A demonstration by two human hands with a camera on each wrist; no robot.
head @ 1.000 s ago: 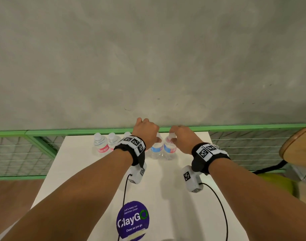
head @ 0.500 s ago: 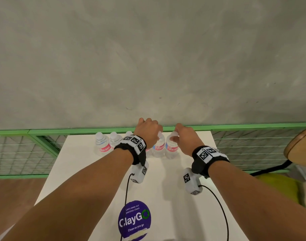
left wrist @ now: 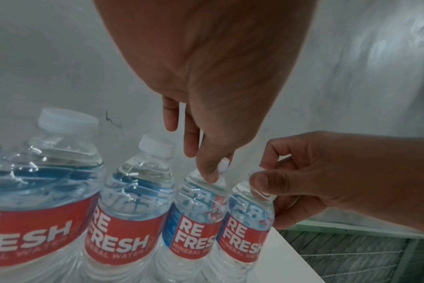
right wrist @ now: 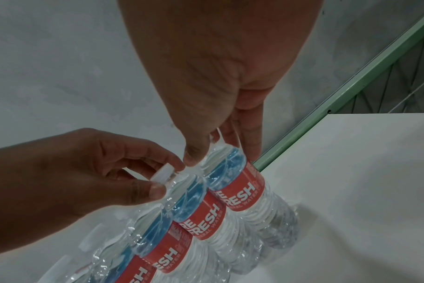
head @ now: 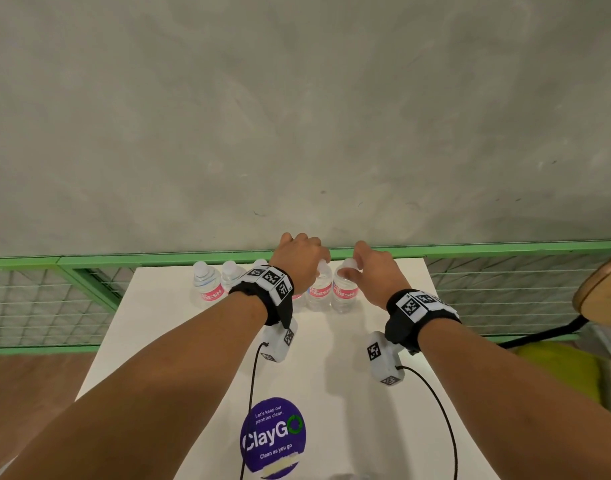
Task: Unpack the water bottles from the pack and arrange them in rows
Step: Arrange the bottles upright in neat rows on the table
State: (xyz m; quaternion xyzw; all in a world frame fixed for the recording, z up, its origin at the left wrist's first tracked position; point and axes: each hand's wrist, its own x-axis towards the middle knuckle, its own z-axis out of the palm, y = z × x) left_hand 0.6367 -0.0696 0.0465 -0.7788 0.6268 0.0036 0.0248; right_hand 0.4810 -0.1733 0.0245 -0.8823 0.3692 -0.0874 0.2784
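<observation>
Six water bottles [head: 345, 289] can be counted, upright in one row at the far edge of the white table [head: 332, 375], labels red. The rightmost bottle's [left wrist: 248, 220] neck is being pinched between thumb and curled fingers of the right hand [head: 377, 275]. Its neighbour's cap [right wrist: 163, 173] is being pinched by the left hand [head: 302, 261]. One purple sticker [head: 273, 438] is lying nearer.

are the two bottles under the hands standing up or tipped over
Upright. Both bottles stand on the white table, caps up; the left hand and right hand pinch their tops.
</observation>
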